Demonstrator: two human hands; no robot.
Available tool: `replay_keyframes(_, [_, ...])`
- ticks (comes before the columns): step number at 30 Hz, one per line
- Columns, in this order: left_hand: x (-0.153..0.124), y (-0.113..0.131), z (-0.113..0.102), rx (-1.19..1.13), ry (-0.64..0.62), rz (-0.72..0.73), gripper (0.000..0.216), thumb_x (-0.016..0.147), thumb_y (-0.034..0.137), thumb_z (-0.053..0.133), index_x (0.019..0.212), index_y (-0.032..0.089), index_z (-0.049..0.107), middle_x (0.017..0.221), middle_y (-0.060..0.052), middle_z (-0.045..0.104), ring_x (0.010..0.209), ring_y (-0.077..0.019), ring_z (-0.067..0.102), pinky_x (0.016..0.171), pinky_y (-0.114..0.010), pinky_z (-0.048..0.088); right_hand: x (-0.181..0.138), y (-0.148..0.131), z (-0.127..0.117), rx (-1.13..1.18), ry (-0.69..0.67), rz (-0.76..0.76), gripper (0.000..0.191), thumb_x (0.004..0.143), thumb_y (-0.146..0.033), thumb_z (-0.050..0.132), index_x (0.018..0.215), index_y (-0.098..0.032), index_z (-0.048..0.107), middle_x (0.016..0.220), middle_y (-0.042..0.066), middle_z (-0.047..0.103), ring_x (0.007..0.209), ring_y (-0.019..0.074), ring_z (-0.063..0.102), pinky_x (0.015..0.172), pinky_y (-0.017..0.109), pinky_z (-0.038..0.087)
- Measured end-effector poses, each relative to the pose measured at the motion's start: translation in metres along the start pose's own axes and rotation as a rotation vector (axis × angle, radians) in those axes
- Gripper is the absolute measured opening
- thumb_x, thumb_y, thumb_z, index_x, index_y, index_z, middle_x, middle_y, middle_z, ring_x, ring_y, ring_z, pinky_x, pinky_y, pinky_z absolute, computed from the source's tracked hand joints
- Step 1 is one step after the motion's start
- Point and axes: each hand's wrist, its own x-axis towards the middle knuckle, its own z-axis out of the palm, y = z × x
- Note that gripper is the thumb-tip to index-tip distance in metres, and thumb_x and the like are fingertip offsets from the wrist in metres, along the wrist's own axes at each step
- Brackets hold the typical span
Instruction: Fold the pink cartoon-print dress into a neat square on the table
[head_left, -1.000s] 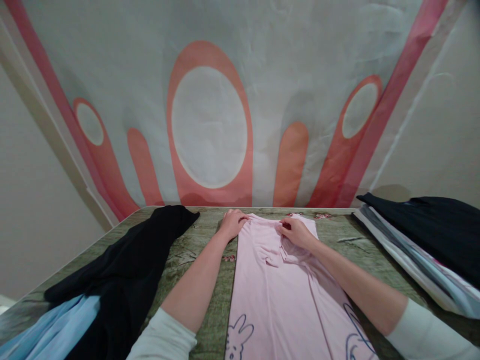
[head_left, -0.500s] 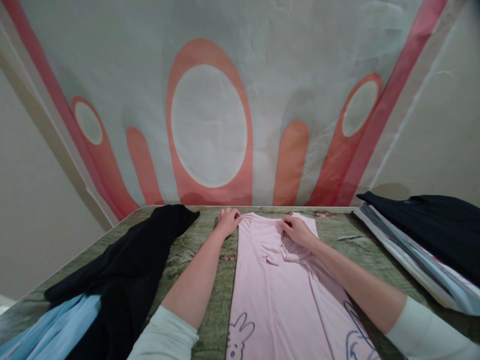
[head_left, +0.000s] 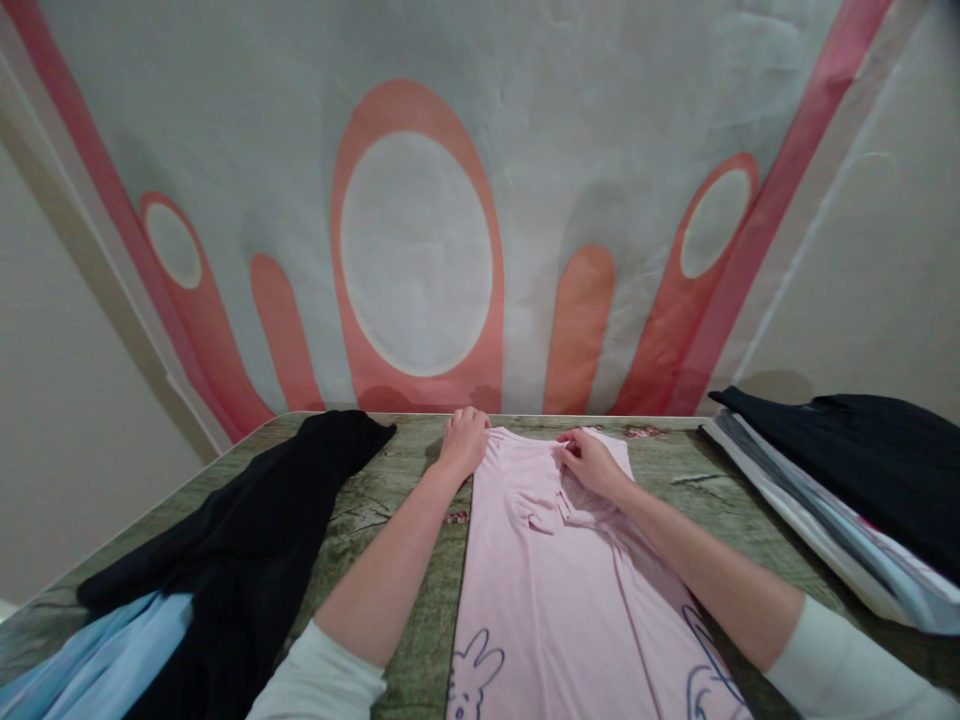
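Note:
A pink shirt (head_left: 555, 600) with dark-blue rabbit line drawings lies lengthwise on the table, its right side folded inward over the front. My left hand (head_left: 465, 442) is at the far left corner of the shirt, fingers curled down against the fabric edge; its fingertips are partly hidden. Near the middle of the far edge, my right hand (head_left: 591, 463) pinches the cloth between thumb and fingers. Gathered creases show in the fabric just below that hand.
On the left lies a loose black garment (head_left: 240, 540), with a light blue garment (head_left: 112, 655) beside it. A stack of folded clothes (head_left: 840, 500), black on top, sits at the right. The wood-patterned table (head_left: 405, 560) meets a printed backdrop (head_left: 420, 250) at its far edge.
My left hand has shifted slightly right and away from me along the shirt's far left corner. My right hand keeps its pinch in nearly the same place.

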Motion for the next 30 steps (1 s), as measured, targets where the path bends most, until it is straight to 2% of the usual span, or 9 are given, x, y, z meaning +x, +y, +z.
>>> replay_keyframes(3, [-0.002,0.023,-0.003,-0.160,-0.105,0.159,0.018,0.080,0.016,0.052,0.097,0.019,0.052,0.101,-0.006,0.053,0.095,-0.0179,0.050,0.084,-0.029,0.039,-0.001,-0.003,-0.001,-0.018,0.015,0.008,0.019,0.075,-0.023,0.053,0.093,-0.017,0.055,0.071,0.001,0.060,0.064,0.0140,0.054,0.060,0.025,0.040])
replay_keyframes(7, [-0.012,0.052,0.003,-0.275,-0.201,0.389,0.015,0.082,0.020,0.048,0.096,0.018,0.055,0.098,-0.006,0.056,0.092,-0.0177,0.052,0.082,-0.027,0.041,-0.002,-0.004,0.000,-0.035,0.058,0.008,0.021,0.073,-0.020,0.054,0.093,-0.017,0.052,0.070,0.000,0.057,0.064,0.0139,0.053,0.060,0.025,0.040])
replay_keyframes(11, [-0.023,0.063,0.012,-0.253,-0.225,0.494,0.029,0.088,0.031,0.043,0.112,0.019,0.053,0.113,-0.008,0.055,0.106,-0.0200,0.049,0.092,-0.031,0.037,-0.001,0.000,0.000,-0.004,0.088,-0.009,0.017,0.072,-0.018,0.053,0.089,-0.017,0.052,0.075,0.001,0.058,0.068,0.0147,0.053,0.064,0.027,0.042])
replay_keyframes(13, [-0.024,0.061,0.017,-0.228,-0.222,0.508,0.037,0.090,0.036,0.040,0.123,0.021,0.047,0.125,-0.007,0.049,0.115,-0.0204,0.043,0.097,-0.033,0.032,0.001,0.001,-0.002,0.024,0.064,-0.011,0.014,0.072,-0.019,0.053,0.086,-0.017,0.053,0.075,0.001,0.058,0.069,0.0149,0.054,0.064,0.027,0.042])
replay_keyframes(16, [-0.021,0.052,0.022,-0.202,-0.232,0.518,0.042,0.092,0.038,0.035,0.131,0.024,0.041,0.133,-0.005,0.044,0.122,-0.0194,0.038,0.101,-0.033,0.028,0.002,-0.003,-0.011,0.046,0.012,-0.029,0.011,0.072,-0.017,0.053,0.083,-0.016,0.055,0.075,0.002,0.060,0.069,0.0144,0.055,0.065,0.027,0.043])
replay_keyframes(20, [-0.014,0.038,0.026,-0.182,-0.236,0.480,0.044,0.092,0.041,0.033,0.132,0.023,0.041,0.136,-0.005,0.042,0.124,-0.0186,0.036,0.103,-0.032,0.025,-0.012,-0.020,-0.026,-0.006,-0.124,-0.126,0.011,0.072,-0.015,0.054,0.081,-0.016,0.061,0.077,0.002,0.061,0.068,0.0133,0.053,0.064,0.026,0.042])
replay_keyframes(24, [-0.012,0.030,0.026,-0.176,-0.225,0.428,0.045,0.092,0.042,0.033,0.132,0.023,0.040,0.136,-0.004,0.042,0.125,-0.0182,0.035,0.103,-0.031,0.023,-0.038,-0.036,-0.034,-0.036,-0.264,-0.222,0.011,0.077,-0.023,0.056,0.080,-0.017,0.065,0.078,0.003,0.060,0.068,0.0134,0.053,0.063,0.025,0.041])
replay_keyframes(27, [-0.012,0.030,0.026,-0.186,-0.211,0.395,0.045,0.092,0.043,0.034,0.132,0.024,0.041,0.136,-0.004,0.042,0.124,-0.0182,0.036,0.103,-0.032,0.023,-0.054,-0.041,-0.035,-0.017,-0.305,-0.285,0.014,0.079,-0.029,0.058,0.084,-0.018,0.067,0.082,0.005,0.059,0.075,0.0151,0.054,0.066,0.026,0.042])
replay_keyframes(30, [-0.013,0.031,0.026,-0.192,-0.208,0.387,0.045,0.092,0.044,0.034,0.132,0.024,0.041,0.136,-0.004,0.043,0.124,-0.0182,0.036,0.103,-0.032,0.024,-0.061,-0.042,-0.034,-0.046,-0.288,-0.329,0.016,0.080,-0.030,0.059,0.089,-0.021,0.068,0.086,0.006,0.059,0.080,0.0167,0.053,0.070,0.028,0.042])
